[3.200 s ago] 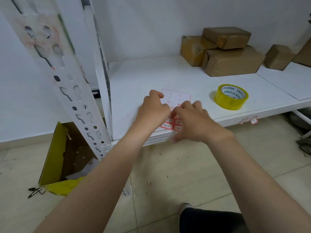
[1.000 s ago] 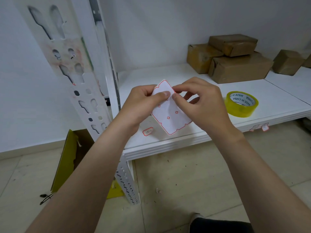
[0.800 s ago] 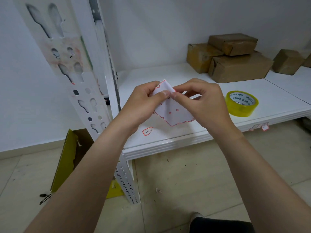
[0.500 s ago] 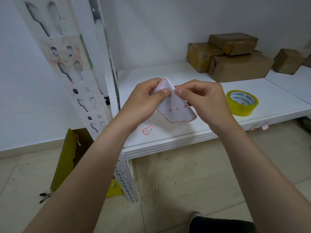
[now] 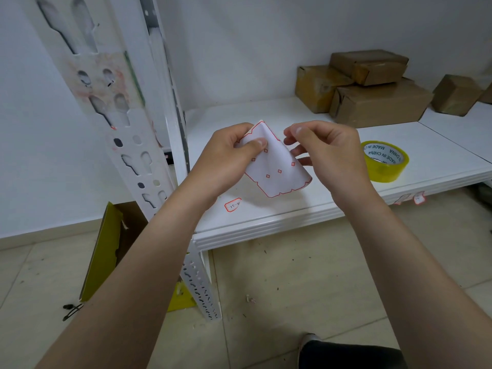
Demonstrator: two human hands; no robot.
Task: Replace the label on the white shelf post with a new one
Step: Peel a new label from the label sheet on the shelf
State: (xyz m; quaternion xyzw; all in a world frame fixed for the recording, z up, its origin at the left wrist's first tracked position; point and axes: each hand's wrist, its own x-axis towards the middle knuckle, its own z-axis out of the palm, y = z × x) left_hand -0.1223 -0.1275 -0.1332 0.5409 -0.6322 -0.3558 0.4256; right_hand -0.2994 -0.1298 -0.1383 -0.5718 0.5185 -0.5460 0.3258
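Observation:
The white slotted shelf post (image 5: 133, 153) rises at the left, with a stained patch of old label residue (image 5: 102, 81) high on it. My left hand (image 5: 226, 161) holds a white label sheet (image 5: 274, 169) with red outlines above the shelf, its thumb pressed on the sheet's upper left corner. My right hand (image 5: 327, 153) is just right of the sheet's top, thumb and forefinger pinched together. No label shows between them, and its lower fingers sit behind the sheet's right edge. A single red-bordered label (image 5: 233, 205) lies on the shelf board (image 5: 266, 225) under the sheet.
A roll of yellow tape (image 5: 384, 163) sits on the shelf at the right, with several brown cardboard boxes (image 5: 372, 99) behind it. Two small labels (image 5: 419, 198) stick to the shelf's front edge. A yellow carton (image 5: 103, 251) stands on the tiled floor behind the post.
Both hands lifted the sheet off the shelf and picked at its top corner. My right hand has now come off that corner and moved a little to the right.

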